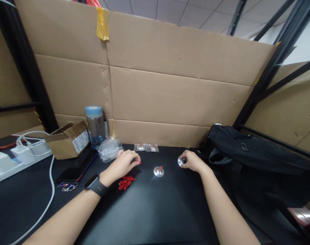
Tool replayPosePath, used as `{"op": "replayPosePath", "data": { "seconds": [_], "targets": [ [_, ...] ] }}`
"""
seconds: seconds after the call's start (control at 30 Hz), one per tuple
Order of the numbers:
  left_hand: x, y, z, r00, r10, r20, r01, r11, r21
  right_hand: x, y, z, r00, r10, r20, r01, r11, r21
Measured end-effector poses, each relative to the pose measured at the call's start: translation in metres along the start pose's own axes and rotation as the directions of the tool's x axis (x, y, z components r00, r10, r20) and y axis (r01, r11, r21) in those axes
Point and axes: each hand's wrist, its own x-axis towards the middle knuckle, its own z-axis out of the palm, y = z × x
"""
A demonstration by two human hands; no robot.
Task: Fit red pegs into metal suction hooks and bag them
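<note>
My left hand [128, 160], with a dark watch [96, 183] on the wrist, pinches a red cord [140, 163]; only a small tip of it shows at the fingertips. Just below that hand lies a tangled pile of red cords [126, 183] on the black tabletop. Between my hands a shiny metal finger cymbal [158, 172] lies flat with a red cord at its centre. At the right, my right hand [192, 160] grips another finger cymbal [180, 161] by its edge, tilted. The fingers hide part of that one.
Two bagged cymbals [146, 147] lie by the cardboard wall [170, 102]. Clear plastic bags [109, 149], a water bottle [95, 126], an open carton [68, 141], a phone [77, 165] and keys [68, 186] are at left, beside a power strip [22, 160]. A black bag [257, 160] fills the right.
</note>
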Motion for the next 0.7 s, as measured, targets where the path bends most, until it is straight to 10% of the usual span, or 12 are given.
{"op": "replayPosePath", "data": {
  "seconds": [0.23, 0.53, 0.7],
  "targets": [
    [0.001, 0.012, -0.002, 0.998, -0.017, -0.063, 0.011, 0.996, -0.088, -0.010, -0.029, -0.013, 0.989, -0.147, -0.010, 0.144, 0.952, 0.270],
    [0.002, 0.037, 0.009, 0.992, -0.002, -0.128, -0.066, 0.845, -0.531, -0.028, -0.121, 0.012, 0.949, -0.314, -0.018, 0.112, 0.282, 0.953],
    [0.002, 0.048, 0.012, 0.997, 0.003, -0.081, -0.057, 0.734, -0.676, -0.028, -0.137, 0.029, 0.961, -0.269, -0.066, 0.111, 0.157, 0.981]
  ]
}}
